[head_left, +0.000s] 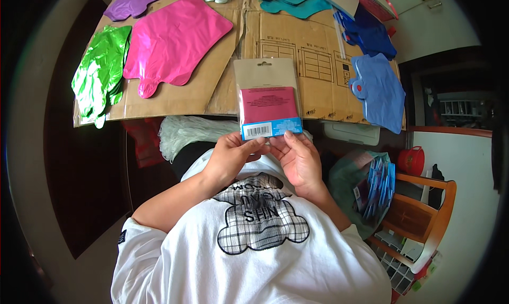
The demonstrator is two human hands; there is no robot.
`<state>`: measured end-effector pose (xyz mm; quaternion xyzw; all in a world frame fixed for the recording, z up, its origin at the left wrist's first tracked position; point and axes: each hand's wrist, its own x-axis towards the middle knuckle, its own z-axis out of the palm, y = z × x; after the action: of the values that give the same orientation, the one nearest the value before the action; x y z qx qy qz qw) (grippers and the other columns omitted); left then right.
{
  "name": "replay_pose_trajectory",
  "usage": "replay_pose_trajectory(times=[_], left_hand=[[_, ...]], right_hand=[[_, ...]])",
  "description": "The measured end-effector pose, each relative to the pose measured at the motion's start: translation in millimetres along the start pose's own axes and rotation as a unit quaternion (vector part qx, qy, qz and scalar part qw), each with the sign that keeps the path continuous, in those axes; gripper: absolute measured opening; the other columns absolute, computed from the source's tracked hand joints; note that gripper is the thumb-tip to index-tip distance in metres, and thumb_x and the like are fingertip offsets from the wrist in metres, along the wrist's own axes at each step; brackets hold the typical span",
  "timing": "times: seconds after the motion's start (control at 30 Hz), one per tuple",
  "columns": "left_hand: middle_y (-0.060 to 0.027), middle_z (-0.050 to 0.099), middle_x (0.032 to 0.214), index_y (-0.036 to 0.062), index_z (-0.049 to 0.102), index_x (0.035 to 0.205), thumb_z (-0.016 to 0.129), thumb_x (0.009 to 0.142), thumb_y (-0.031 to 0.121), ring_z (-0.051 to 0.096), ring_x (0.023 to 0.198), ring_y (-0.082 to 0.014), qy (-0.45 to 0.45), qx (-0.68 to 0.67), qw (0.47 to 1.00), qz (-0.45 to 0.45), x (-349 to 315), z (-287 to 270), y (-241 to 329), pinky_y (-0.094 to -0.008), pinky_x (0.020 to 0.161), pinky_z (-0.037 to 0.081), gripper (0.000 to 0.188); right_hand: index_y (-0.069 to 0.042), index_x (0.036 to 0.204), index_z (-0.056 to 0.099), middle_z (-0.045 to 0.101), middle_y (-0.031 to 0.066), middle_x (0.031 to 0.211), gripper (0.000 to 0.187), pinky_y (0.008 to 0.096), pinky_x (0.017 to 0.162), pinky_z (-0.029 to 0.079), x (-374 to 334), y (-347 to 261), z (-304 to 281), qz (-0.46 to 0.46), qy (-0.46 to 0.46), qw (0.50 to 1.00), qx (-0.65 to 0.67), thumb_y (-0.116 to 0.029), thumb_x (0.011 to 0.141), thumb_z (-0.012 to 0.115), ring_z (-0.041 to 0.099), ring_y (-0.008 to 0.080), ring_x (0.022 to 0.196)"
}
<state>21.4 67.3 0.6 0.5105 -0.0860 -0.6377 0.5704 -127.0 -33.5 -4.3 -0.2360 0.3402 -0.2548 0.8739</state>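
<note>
The packet is in the middle, with its far part in front of the cardboard and its near edge between the two hands. The hang hole is on the far side; the blue band with the barcode is near the person. I cannot tell if the packet touches the cardboard below.

The left hand is partly closed, with thumb and fingers together at the near edge of the packet, left of its middle. The right hand is half open: its thumb lies on the blue band, and its fingers curl under, so it pinches the near right part lightly. How firmly each hand presses, I cannot tell.

For handling this well, in my judgement, the right thumb should keep the packet flat and steady, while the left fingers work along the near edge slowly. The clear sleeve looks thin, so strong pulling could wrinkle or tear it. It is better to press evenly, and to keep the pink content lying straight, away from the edge.

The pink foil and green foil lie at left, the light blue foil at right, all well apart from the hands.
</note>
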Motion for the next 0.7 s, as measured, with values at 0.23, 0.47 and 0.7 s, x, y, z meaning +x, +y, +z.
replay_pose_trajectory(times=[0.23,0.47,0.7], left_hand=[[-0.0078,0.07,0.085,-0.0042,0.068,0.096,0.064,0.092,0.034,0.066,0.078,-0.0152,-0.133,0.309,0.937,-0.094,-2.2,-7.3,26.1,-0.028,0.074,0.053,0.038],[-0.0067,0.069,0.088,-0.0032,0.065,0.106,0.057,0.097,0.022,0.061,0.082,-0.0094,0.121,0.476,0.805,0.332,8.8,-37.4,134.4,-0.0231,0.073,0.048,0.028],[0.0009,0.065,0.08,-0.0007,0.068,0.102,0.061,0.095,0.025,0.056,0.071,-0.0048,-0.041,0.39,0.896,0.207,77.5,-35.4,148.7,-0.0215,0.065,0.045,0.028]], right_hand=[[-0.007,0.104,0.063,0.066,0.003,0.092,0.014,0.0307,0.081,0.051,12.6,8.3,-18.6,-0.058,-0.009,0.998,-0.025,-0.015,0.092,0.063,0.062,0.0134,0.082],[-0.005,0.107,0.063,0.068,0.0061,0.096,0.015,0.0276,0.074,0.053,15.0,-13.2,-32.7,-0.08,-0.03,0.989,-0.124,-0.014,0.095,0.059,0.065,0.0135,0.083],[-0.005,0.105,0.063,0.069,0.0065,0.095,0.015,0.0276,0.072,0.054,19.2,-13.0,-35.2,-0.088,-0.068,0.985,-0.132,-0.015,0.094,0.06,0.066,0.0133,0.081]])
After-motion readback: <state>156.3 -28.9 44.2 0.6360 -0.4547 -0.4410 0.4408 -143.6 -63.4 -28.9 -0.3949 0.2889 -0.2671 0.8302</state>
